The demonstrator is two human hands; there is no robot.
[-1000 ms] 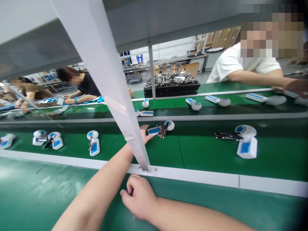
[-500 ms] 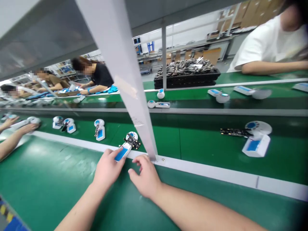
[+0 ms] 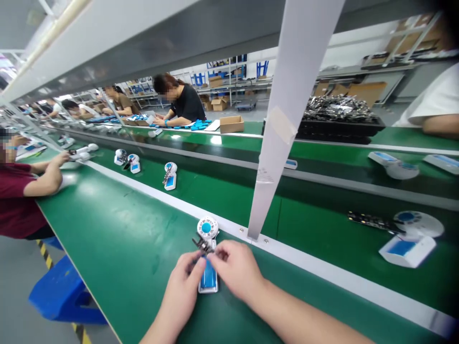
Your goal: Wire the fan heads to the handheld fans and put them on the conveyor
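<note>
In front of me a white plastic housing (image 3: 208, 282) lies on the green bench, with a round slotted head, a blue disc in it and a blue rectangle in its handle. Over its neck a small black circuit board (image 3: 203, 244) is held at a tilt. My left hand (image 3: 183, 282) is closed, thumb and fingers pinching the board's lower edge from the left. From the right, my right hand (image 3: 239, 270) also pinches at the board, its fingertips close to the left thumb. The fingers partly cover the board's lower end and the handle's top.
A white post (image 3: 283, 105) rises from the pale rail just beyond my hands. On the green belt lie more housings with boards, one (image 3: 409, 251) to the right and one (image 3: 170, 180) to the left. A black tray (image 3: 337, 130) of metallic parts stands behind. Co-workers sit along the line.
The housing has come off the belt's edge onto the bench, closer to me. My right hand, empty before, has joined the left at the circuit board. The view has swung left.
</note>
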